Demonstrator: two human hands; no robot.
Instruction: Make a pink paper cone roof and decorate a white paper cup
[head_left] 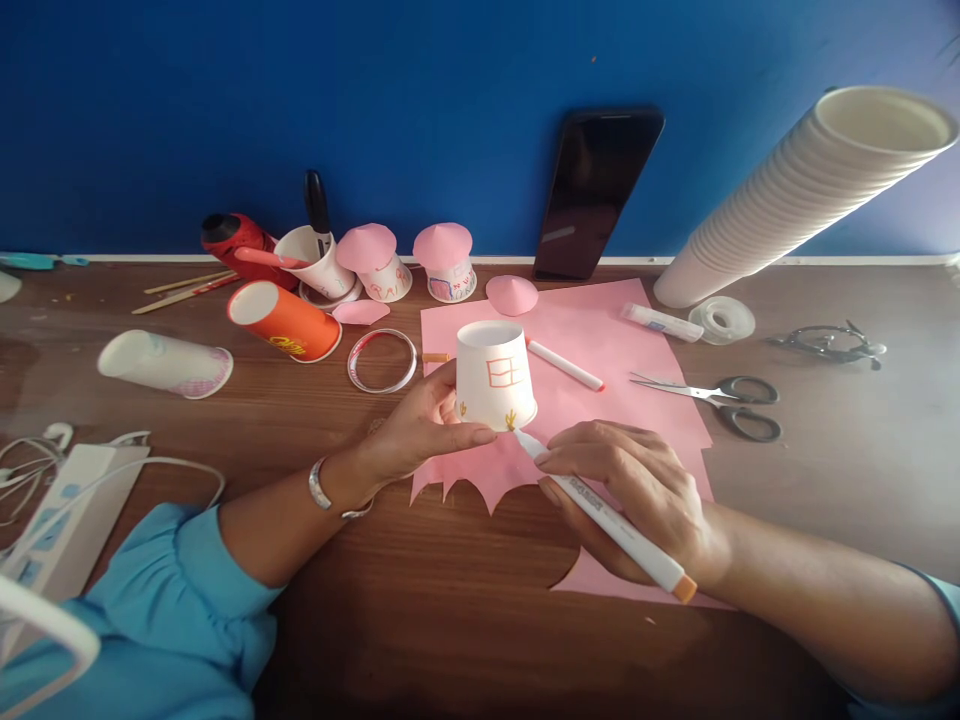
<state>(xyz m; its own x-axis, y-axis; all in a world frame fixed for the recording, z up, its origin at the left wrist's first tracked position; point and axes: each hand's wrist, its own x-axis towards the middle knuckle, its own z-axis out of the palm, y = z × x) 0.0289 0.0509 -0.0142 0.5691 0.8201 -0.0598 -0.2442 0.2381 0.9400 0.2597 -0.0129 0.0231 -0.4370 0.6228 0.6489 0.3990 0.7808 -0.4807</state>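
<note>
My left hand (420, 425) grips a white paper cup (480, 350) from its left side, thumb along the lower edge. A red window with crossed panes is drawn on the cup's wall, and small yellow-brown grass-like marks sit near its bottom rim. Held like a pen in my right hand (637, 490) is a white marker (607, 515) with an orange end. Its tip meets the cup just beside the right-hand grass mark. Under both hands lies a cut sheet of pink paper (622, 400), its near edge scalloped.
Behind stand two decorated cups with pink cone roofs (442, 245), a loose pink cone (512, 294) and a phone (596, 190). Scissors (720, 395), clear tape (722, 320) and a tall cup stack (795, 200) are right. An orange cup (285, 320) and power strip (75, 510) are left.
</note>
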